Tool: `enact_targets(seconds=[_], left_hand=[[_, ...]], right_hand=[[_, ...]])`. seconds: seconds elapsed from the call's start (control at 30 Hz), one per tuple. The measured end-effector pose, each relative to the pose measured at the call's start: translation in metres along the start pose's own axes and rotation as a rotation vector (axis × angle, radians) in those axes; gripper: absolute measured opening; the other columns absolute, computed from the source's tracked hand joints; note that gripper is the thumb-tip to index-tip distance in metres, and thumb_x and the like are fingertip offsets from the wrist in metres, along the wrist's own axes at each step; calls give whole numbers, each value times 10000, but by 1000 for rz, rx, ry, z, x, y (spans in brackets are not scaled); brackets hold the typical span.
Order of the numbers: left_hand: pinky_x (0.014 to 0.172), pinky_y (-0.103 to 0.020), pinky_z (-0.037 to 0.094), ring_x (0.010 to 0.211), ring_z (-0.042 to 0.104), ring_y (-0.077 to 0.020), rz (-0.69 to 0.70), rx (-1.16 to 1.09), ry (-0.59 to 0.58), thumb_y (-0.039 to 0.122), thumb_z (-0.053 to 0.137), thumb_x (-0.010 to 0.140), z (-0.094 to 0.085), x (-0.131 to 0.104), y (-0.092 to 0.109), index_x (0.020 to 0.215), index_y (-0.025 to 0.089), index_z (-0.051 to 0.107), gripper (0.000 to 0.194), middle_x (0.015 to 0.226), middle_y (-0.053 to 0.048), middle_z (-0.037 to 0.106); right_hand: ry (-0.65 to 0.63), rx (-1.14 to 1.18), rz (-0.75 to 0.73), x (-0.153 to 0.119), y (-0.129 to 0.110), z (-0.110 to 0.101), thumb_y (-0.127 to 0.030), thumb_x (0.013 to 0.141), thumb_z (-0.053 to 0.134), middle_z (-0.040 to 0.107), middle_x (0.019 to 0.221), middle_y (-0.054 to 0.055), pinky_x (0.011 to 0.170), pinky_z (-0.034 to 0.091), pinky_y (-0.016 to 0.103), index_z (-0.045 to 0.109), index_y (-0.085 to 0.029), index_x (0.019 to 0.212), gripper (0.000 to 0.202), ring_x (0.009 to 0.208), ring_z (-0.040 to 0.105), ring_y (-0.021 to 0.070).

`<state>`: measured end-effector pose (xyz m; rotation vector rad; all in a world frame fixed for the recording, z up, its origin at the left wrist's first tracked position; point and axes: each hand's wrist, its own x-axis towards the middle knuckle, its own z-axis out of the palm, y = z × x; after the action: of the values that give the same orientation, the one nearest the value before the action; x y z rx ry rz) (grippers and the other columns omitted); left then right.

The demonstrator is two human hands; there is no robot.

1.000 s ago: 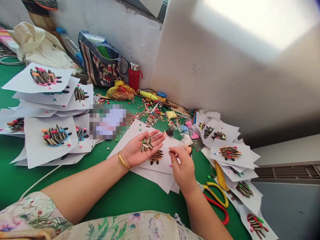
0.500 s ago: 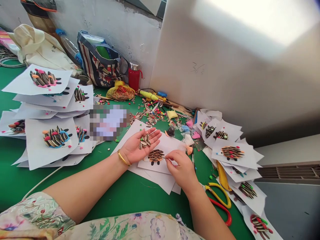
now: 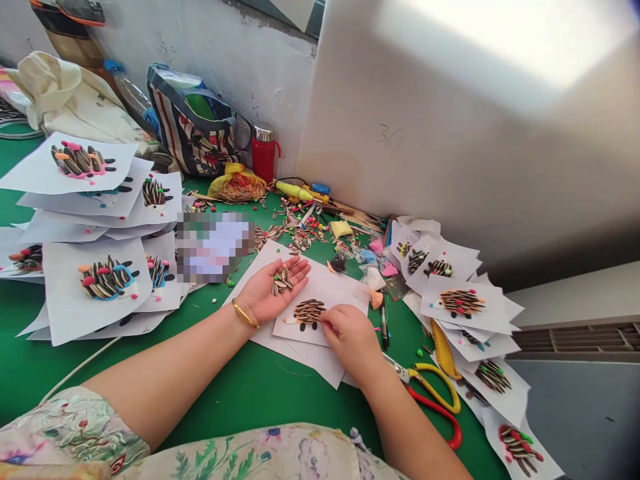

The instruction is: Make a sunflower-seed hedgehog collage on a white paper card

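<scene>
My left hand (image 3: 270, 290) is palm up, cupping several striped sunflower seeds (image 3: 283, 282) and a small green bit. Just right of it, on a white paper (image 3: 327, 290), lies a hedgehog figure (image 3: 309, 312) with seed spines, dark feet and a pale orange face. My right hand (image 3: 350, 337) pinches at the figure's right edge, its fingertips pressed together. Whatever those fingertips hold is too small to make out. Larger white sheets (image 3: 300, 357) lie beneath the hedgehog's paper.
Stacks of finished hedgehog papers stand left (image 3: 60, 267) and right (image 3: 495, 313). Scissors (image 3: 435, 393) lie by my right forearm, near a black pen (image 3: 385, 323). Loose seeds (image 3: 300, 233), clay packets (image 3: 341, 229), a red flask (image 3: 263, 155) and a striped bag (image 3: 193, 127) are behind.
My right hand has moved slightly left and closer against the hedgehog's right edge. A thin seed that showed at its fingertips is now hidden. The whole view has shifted a little.
</scene>
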<state>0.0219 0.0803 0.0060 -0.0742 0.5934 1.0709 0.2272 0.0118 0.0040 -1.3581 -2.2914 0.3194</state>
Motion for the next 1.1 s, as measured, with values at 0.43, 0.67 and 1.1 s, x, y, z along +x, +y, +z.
enact_targets(seconds=[0.43, 0.67, 1.1], left_hand=[[913, -395, 560, 1093, 667, -240, 0, 24, 11, 193, 416, 969, 0, 1, 0, 1104, 99, 642, 279, 1134, -165, 691], [912, -390, 559, 1090, 668, -238, -4, 25, 3, 194, 404, 974, 1, 0, -2, 1092, 110, 644, 280, 1124, -161, 694], [981, -382, 511, 1180, 615, -247, -90, 29, -68, 328, 395, 1000, 11, -15, -14, 1161, 113, 628, 356, 1223, -172, 650]], right_hand=[[-11, -149, -58, 2, 0, 8, -113, 860, 577, 699, 803, 33, 704, 432, 293, 731, -230, 873, 194, 775, 618, 182], [-4, -179, -70, 2, 0, 10, -109, 850, 603, 694, 798, 43, 691, 422, 300, 738, -212, 867, 171, 762, 607, 189], [237, -5, -74, 6, -21, -7, -216, 915, 570, 651, 848, 59, 754, 457, 349, 723, -207, 986, 169, 807, 573, 190]])
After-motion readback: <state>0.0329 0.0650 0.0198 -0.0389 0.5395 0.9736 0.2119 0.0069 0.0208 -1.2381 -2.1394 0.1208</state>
